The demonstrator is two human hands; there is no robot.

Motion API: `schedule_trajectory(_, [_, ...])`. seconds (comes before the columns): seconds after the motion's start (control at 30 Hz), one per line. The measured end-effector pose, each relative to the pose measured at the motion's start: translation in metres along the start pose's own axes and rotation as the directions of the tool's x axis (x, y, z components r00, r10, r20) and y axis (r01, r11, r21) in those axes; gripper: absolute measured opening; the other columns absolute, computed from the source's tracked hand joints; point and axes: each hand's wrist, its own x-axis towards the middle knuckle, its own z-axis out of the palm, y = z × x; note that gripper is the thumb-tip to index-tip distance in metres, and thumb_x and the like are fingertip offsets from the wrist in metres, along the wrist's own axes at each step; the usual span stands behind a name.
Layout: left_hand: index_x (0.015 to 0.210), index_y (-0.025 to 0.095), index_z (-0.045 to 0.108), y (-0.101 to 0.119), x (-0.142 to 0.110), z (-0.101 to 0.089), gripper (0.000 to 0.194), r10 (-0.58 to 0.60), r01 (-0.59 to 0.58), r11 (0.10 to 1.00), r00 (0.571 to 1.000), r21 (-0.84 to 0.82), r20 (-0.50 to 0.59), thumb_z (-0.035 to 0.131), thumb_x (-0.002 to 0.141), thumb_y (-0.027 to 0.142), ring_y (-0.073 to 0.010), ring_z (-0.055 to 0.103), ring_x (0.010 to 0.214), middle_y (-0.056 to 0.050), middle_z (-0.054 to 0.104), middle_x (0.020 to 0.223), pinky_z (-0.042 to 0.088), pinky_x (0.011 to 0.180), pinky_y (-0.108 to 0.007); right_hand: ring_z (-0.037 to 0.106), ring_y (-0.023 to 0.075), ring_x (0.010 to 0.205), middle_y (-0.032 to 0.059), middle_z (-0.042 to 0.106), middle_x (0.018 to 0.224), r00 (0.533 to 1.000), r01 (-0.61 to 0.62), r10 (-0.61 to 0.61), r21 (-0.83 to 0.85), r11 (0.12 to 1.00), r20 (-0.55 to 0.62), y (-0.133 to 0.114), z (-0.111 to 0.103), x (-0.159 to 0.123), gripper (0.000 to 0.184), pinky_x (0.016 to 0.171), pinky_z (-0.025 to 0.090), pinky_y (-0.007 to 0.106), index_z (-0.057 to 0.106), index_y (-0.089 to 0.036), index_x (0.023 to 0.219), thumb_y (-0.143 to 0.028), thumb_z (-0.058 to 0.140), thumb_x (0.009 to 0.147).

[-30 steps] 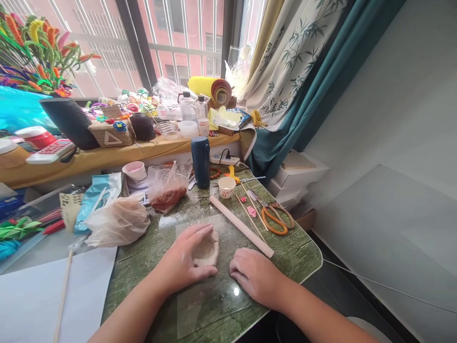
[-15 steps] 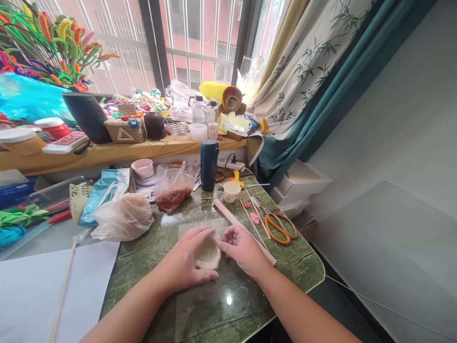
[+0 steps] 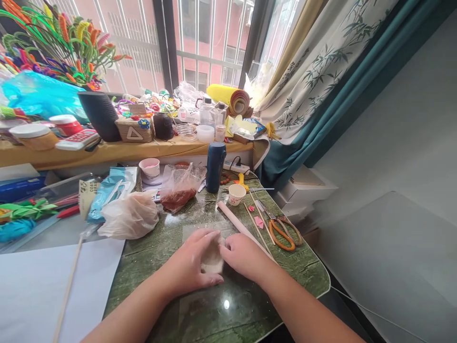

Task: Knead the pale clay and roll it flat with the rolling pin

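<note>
A pale, hollowed piece of clay [image 3: 213, 261] with a raised rim rests on the table between my hands. My left hand [image 3: 194, 257] curves around its left side, fingers over the far edge and thumb along the near edge. At the right rim my right hand [image 3: 240, 255] pinches the clay with its thumb, the other fingers curled and partly hidden. Just beyond my right hand lies a pale pink rolling pin [image 3: 233, 219]. A clear plastic sheet [image 3: 193, 305] is under the clay.
Scissors [image 3: 283, 233], thin wooden sticks [image 3: 257, 224] and a paper cup [image 3: 236, 194] lie to the right. A dark blue bottle [image 3: 215, 167] stands at the back. Bags of reddish powder [image 3: 176, 197] and whitish material [image 3: 130, 216] sit left, near white paper [image 3: 46, 290].
My right hand has moved in against the clay's right rim, its fingers closing. My left hand stays around the clay. The whole view has shifted slightly.
</note>
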Motion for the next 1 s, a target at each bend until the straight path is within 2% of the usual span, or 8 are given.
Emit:
schedule_trajectory(0.23, [0.148,0.026,0.049,-0.002,-0.001,0.001,0.098,0.019,-0.019,1.000,1.000,0.008,-0.014,0.092,0.062,0.044,-0.0391,0.049,0.139,-0.016,0.052,0.150,0.042,0.117,-0.055,0.048,0.0162,0.059,0.0036,0.062,0.069,0.998,0.066,-0.066,-0.095,0.993,0.001,-0.005,-0.006,-0.014,0.034,0.056,0.025,0.031,0.060,-0.020,0.068,-0.035,0.050,0.098])
schedule_trajectory(0.4, [0.149,0.023,0.048,-0.003,-0.001,0.002,0.100,0.010,-0.010,1.000,1.000,0.024,-0.002,0.092,0.061,0.042,-0.0384,0.047,0.141,-0.017,0.050,0.151,0.040,0.119,-0.053,0.053,0.0181,0.068,0.0031,0.062,0.075,0.980,0.192,-0.187,-0.087,0.978,0.063,0.006,-0.017,-0.019,0.032,0.058,0.030,0.030,0.056,-0.021,0.073,-0.035,0.047,0.101])
schedule_trajectory(0.5, [0.149,0.025,0.049,-0.003,-0.002,0.002,0.100,0.006,-0.006,1.000,1.000,0.016,-0.012,0.093,0.060,0.042,-0.0383,0.047,0.140,-0.016,0.050,0.151,0.041,0.118,-0.053,0.056,0.0187,0.072,0.0021,0.063,0.080,0.974,0.210,-0.209,-0.009,0.978,0.087,0.013,-0.024,-0.018,0.027,0.060,0.034,0.029,0.057,-0.022,0.079,-0.037,0.049,0.101])
schedule_trajectory(0.57, [0.148,0.026,0.050,-0.003,-0.002,0.002,0.100,0.001,-0.001,1.000,1.000,0.011,-0.020,0.093,0.059,0.042,-0.0389,0.049,0.139,-0.015,0.051,0.151,0.042,0.117,-0.054,0.056,0.0190,0.074,0.0020,0.065,0.084,0.971,0.227,-0.226,-0.016,0.974,0.078,0.017,-0.024,-0.016,0.024,0.061,0.034,0.029,0.058,-0.023,0.085,-0.039,0.051,0.100])
schedule_trajectory(0.77, [0.147,0.027,0.051,-0.005,-0.003,0.004,0.100,-0.003,0.004,1.000,0.999,0.013,-0.038,0.093,0.058,0.041,-0.0393,0.051,0.137,-0.015,0.052,0.150,0.044,0.116,-0.054,0.054,0.0182,0.075,0.0036,0.066,0.086,0.941,0.338,-0.334,-0.219,0.915,0.057,0.023,-0.007,-0.005,0.026,0.063,0.030,0.029,0.057,-0.021,0.086,-0.040,0.052,0.102])
schedule_trajectory(1.0, [0.148,0.023,0.050,-0.008,0.000,0.005,0.101,-0.006,0.006,1.000,1.000,0.025,-0.008,0.093,0.059,0.043,-0.0396,0.047,0.140,-0.017,0.051,0.151,0.041,0.118,-0.055,0.057,0.0191,0.073,0.0054,0.067,0.084,0.937,0.321,-0.346,-0.278,0.905,-0.042,0.021,0.012,-0.006,0.030,0.065,0.032,0.032,0.058,-0.020,0.087,-0.031,0.039,0.106])
